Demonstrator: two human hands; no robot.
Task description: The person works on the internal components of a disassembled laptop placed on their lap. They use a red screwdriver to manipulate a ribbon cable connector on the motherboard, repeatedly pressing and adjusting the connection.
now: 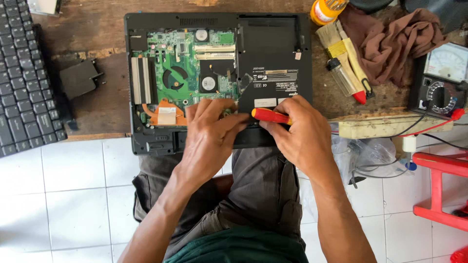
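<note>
Fingers of my right hand are pinched narrow round a red-and-yellow screwdriver, holding it near the front edge of the opened laptop. Its long axis lies almost level, running left to right along that edge, yellow end toward my left hand; the rest of the handle is buried in my right palm, and the tip I cannot make out. My left fingers lie spread and flat on the laptop, holding nothing that I can see, covering the lower edge of the green circuit board. Right of the laptop lie a paintbrush and a brown rag; left of it, a loose keyboard, cut off by the frame.
</note>
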